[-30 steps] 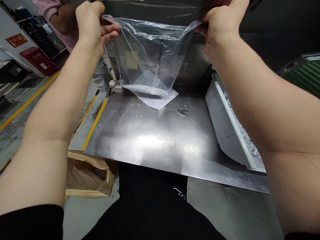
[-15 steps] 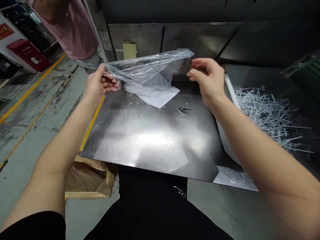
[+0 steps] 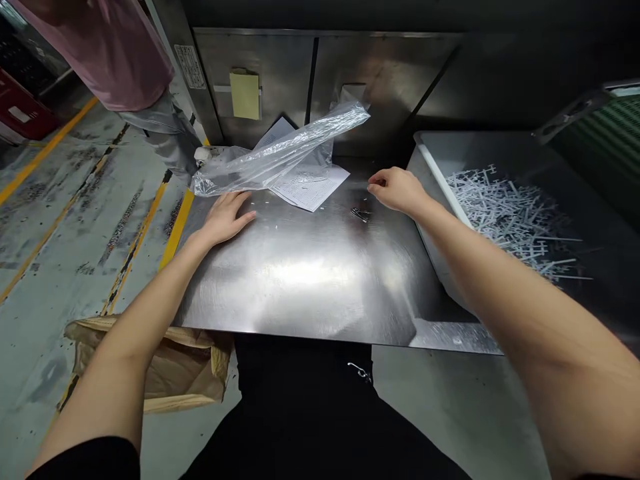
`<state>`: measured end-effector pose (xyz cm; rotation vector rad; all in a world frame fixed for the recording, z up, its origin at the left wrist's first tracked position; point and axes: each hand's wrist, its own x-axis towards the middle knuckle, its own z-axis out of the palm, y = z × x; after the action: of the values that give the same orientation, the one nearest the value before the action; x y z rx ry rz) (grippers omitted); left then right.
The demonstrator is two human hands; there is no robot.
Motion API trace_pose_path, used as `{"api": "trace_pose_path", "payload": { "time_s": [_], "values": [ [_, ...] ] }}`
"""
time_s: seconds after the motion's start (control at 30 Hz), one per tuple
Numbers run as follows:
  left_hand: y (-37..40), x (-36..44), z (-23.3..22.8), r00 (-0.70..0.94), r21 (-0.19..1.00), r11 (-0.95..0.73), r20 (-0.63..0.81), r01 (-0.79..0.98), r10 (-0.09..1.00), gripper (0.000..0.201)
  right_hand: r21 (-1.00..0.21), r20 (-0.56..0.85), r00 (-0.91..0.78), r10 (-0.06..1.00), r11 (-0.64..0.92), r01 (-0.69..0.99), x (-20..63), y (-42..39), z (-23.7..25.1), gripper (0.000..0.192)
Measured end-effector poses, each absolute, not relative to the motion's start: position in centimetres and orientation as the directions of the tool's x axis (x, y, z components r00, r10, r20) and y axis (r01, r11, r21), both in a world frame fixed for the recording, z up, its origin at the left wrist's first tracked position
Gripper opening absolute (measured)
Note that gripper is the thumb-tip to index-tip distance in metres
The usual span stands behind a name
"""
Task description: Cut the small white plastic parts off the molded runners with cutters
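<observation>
On the bare metal tabletop [image 3: 300,280] my left hand [image 3: 227,219] lies flat, fingers spread, its fingertips at the near edge of a clear plastic bag [image 3: 280,157]. The bag rests loosely over printed paper sheets [image 3: 317,190], partly covering them. My right hand [image 3: 400,190] hovers over the table's right side, fingers bent, a small gap between thumb and forefinger, with nothing visible in it. Just left of and below its fingertips lies a small pair of metal clippers [image 3: 360,214].
A pale bin [image 3: 435,167] full of thin white plastic sprue-like pieces [image 3: 505,220] stands at the right. A green slatted panel [image 3: 605,133] is beyond it. Below the table's left edge sits an open brown paper sack [image 3: 185,373]. A person in a pink shirt [image 3: 120,60] stands at back left.
My left hand has let go of the plastic bag and come down flat on the table. The bag has settled over the papers. My right hand has lowered toward the clippers.
</observation>
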<state>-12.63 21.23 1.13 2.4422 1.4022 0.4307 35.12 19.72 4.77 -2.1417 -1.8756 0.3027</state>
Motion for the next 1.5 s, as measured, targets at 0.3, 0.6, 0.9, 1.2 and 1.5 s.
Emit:
{"api": "trace_pose_path", "payload": {
  "time_s": [0.3,0.6,0.9,1.2,1.5],
  "values": [
    [19.1,-7.7,0.1,0.619,0.427,-0.547,-0.037,0.719,0.785,0.082,-0.29,-0.091,-0.066,0.994,0.037,0.956,31.9,16.6,2.6,0.04],
    [14.7,-7.1,0.0,0.769,0.485,-0.682,0.029,0.548,0.639,0.071,-0.349,0.019,-0.416,0.909,0.396,0.849,23.0,12.2,2.0,0.054],
    [18.1,-4.7,0.5,0.689,0.531,-0.586,0.005,0.612,0.724,0.076,-0.428,0.158,-0.216,0.963,0.264,0.864,28.0,6.3,0.0,0.061],
    [25.8,-1.9,2.1,0.475,0.534,-0.494,0.186,0.686,0.86,0.066,-0.411,0.159,-0.149,0.976,0.203,0.889,29.9,5.5,-2.6,0.069],
    [26.6,-0.1,2.3,0.579,0.345,-0.54,-0.011,0.768,0.815,0.057,-0.511,0.205,-0.378,0.903,0.428,0.745,22.7,8.1,-2.4,0.067]
  ]
}}
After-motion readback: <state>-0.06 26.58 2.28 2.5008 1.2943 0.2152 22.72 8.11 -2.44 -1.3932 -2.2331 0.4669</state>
